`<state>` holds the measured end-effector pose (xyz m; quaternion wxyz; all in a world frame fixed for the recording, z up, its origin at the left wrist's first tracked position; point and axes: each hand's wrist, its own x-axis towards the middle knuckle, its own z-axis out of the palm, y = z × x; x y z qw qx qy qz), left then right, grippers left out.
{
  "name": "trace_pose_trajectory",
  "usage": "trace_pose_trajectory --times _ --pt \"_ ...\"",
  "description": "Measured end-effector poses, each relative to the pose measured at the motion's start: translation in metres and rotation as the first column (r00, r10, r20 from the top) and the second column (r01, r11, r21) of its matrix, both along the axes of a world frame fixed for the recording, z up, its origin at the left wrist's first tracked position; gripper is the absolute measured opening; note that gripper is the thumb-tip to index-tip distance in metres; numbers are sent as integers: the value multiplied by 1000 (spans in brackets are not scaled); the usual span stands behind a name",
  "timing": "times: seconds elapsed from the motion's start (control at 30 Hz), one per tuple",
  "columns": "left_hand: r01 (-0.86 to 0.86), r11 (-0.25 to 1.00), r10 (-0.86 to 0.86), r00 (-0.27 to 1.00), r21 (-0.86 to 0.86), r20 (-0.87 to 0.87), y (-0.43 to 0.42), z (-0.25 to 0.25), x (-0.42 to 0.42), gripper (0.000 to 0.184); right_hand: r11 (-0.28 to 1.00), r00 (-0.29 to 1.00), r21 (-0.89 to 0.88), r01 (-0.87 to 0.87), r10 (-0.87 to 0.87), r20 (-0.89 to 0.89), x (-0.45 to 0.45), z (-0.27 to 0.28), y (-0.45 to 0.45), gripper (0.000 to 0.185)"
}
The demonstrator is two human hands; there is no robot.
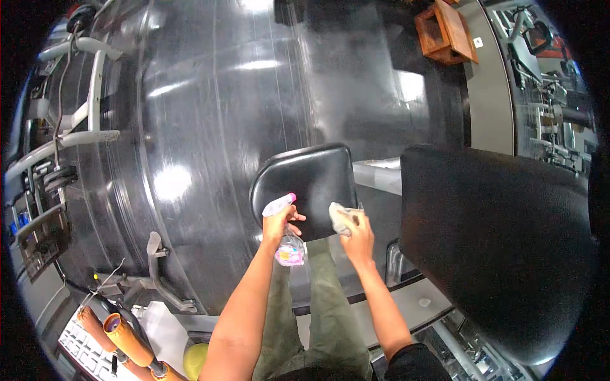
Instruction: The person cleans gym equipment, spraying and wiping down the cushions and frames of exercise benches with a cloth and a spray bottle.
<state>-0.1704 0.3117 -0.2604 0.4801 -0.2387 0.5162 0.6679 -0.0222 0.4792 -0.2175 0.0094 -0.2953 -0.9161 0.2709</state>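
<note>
My left hand (280, 225) is wrapped round a clear spray bottle (290, 249) with a white and pink spray head, held over the near left part of a black padded seat (311, 174). A light grey cloth (338, 219) is bunched in my right hand (357, 236), at the seat's near right edge. Whether the cloth touches the seat I cannot tell. Some of the bottle's neck is hidden behind my left fingers.
A larger black pad (489, 235) stands to the right, joined to the seat by a metal beam (379, 178). Gym frames (95, 95) line the left. A wooden box (448, 35) sits far right. Orange rollers (130, 340) and a green ball (194, 360) are at lower left.
</note>
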Motion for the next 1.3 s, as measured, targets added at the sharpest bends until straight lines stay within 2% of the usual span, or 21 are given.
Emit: trace_pose_trajectory --times 0.07,0.2,0.23,0.27,0.3,0.33,0.37,0.47,0.53,0.6,0.63,0.67,0.73,0.87,0.9,1.0,1.03,1.07,1.13,1.2,1.3 --pt "9 1000 -9 1000 25 -9 0 -2 0 35 996 996 39 86 -85 -35 4 -13 10 47" --pt "41 999 -41 999 12 12 -1 -6 -2 36 855 853 -172 489 -510 -111 -36 -14 18 41" --pt "52 999 -52 999 10 -1 0 -4 -3 47 837 835 -217 503 -535 -131 -37 -22 20 40" --pt "65 998 -65 998 9 -13 1 -2 -3 58 830 829 -216 514 -545 -126 -33 -21 14 40" --pt "70 997 -70 997 17 -28 0 -1 -3 60 870 866 -141 472 -488 -109 -32 -18 8 40" --pt "83 996 -82 996 17 -27 0 -2 -3 60 904 900 -67 423 -427 -89 -32 -14 2 40" --pt "86 996 -86 996 14 -26 1 -1 -4 60 918 923 -104 382 -385 -6 -26 -5 -6 43" --pt "72 997 -72 997 6 -26 1 -1 -4 54 991 990 -35 126 -128 -64 6 4 -28 49" --pt "54 999 -54 998 4 -27 2 2 -5 48 987 986 -37 156 -158 -57 15 5 -27 47" --pt "42 999 -43 998 -6 -45 3 5 -5 50 903 906 -139 407 -418 -61 19 -9 -22 42" --pt "48 999 -48 998 -9 -44 2 3 -4 50 863 866 -251 438 -480 -139 10 -13 -18 32" --pt "34 999 -34 999 5 -42 1 1 -3 50 891 868 -139 432 -453 -203 5 -16 -11 25" --pt "35 999 -35 999 16 -38 0 -1 -3 50 833 821 -131 537 -552 -147 -10 -29 4 25" --pt "53 998 -52 998 20 -34 1 2 -7 51 835 838 -81 544 -535 107 -30 -53 55 32" --pt "52 999 -52 998 -3 -19 2 3 -8 50 746 795 -277 606 -553 250 -39 -31 62 37" --pt "70 997 -70 997 -43 -12 3 7 -9 48 681 760 -341 647 -546 351 -11 -47 64 37" --pt "70 997 -71 997 -31 -32 3 6 -9 47 710 761 -273 649 -598 252 0 -50 54 37" --pt "68 997 -69 996 -21 -52 2 5 -9 47 631 736 -404 663 -647 198 16 -49 44 37" --pt "54 998 -55 997 -20 -50 3 5 -9 48 543 632 -360 759 -748 204 37 -47 17 33" --pt "39 999 -40 998 -22 -41 2 5 -6 49 435 534 -448 781 -837 118 53 -60 -23 31" --pt "27 999 -28 999 -30 -45 1 3 -5 50 158 287 -541 826 -944 163 27 -60 -85 38"
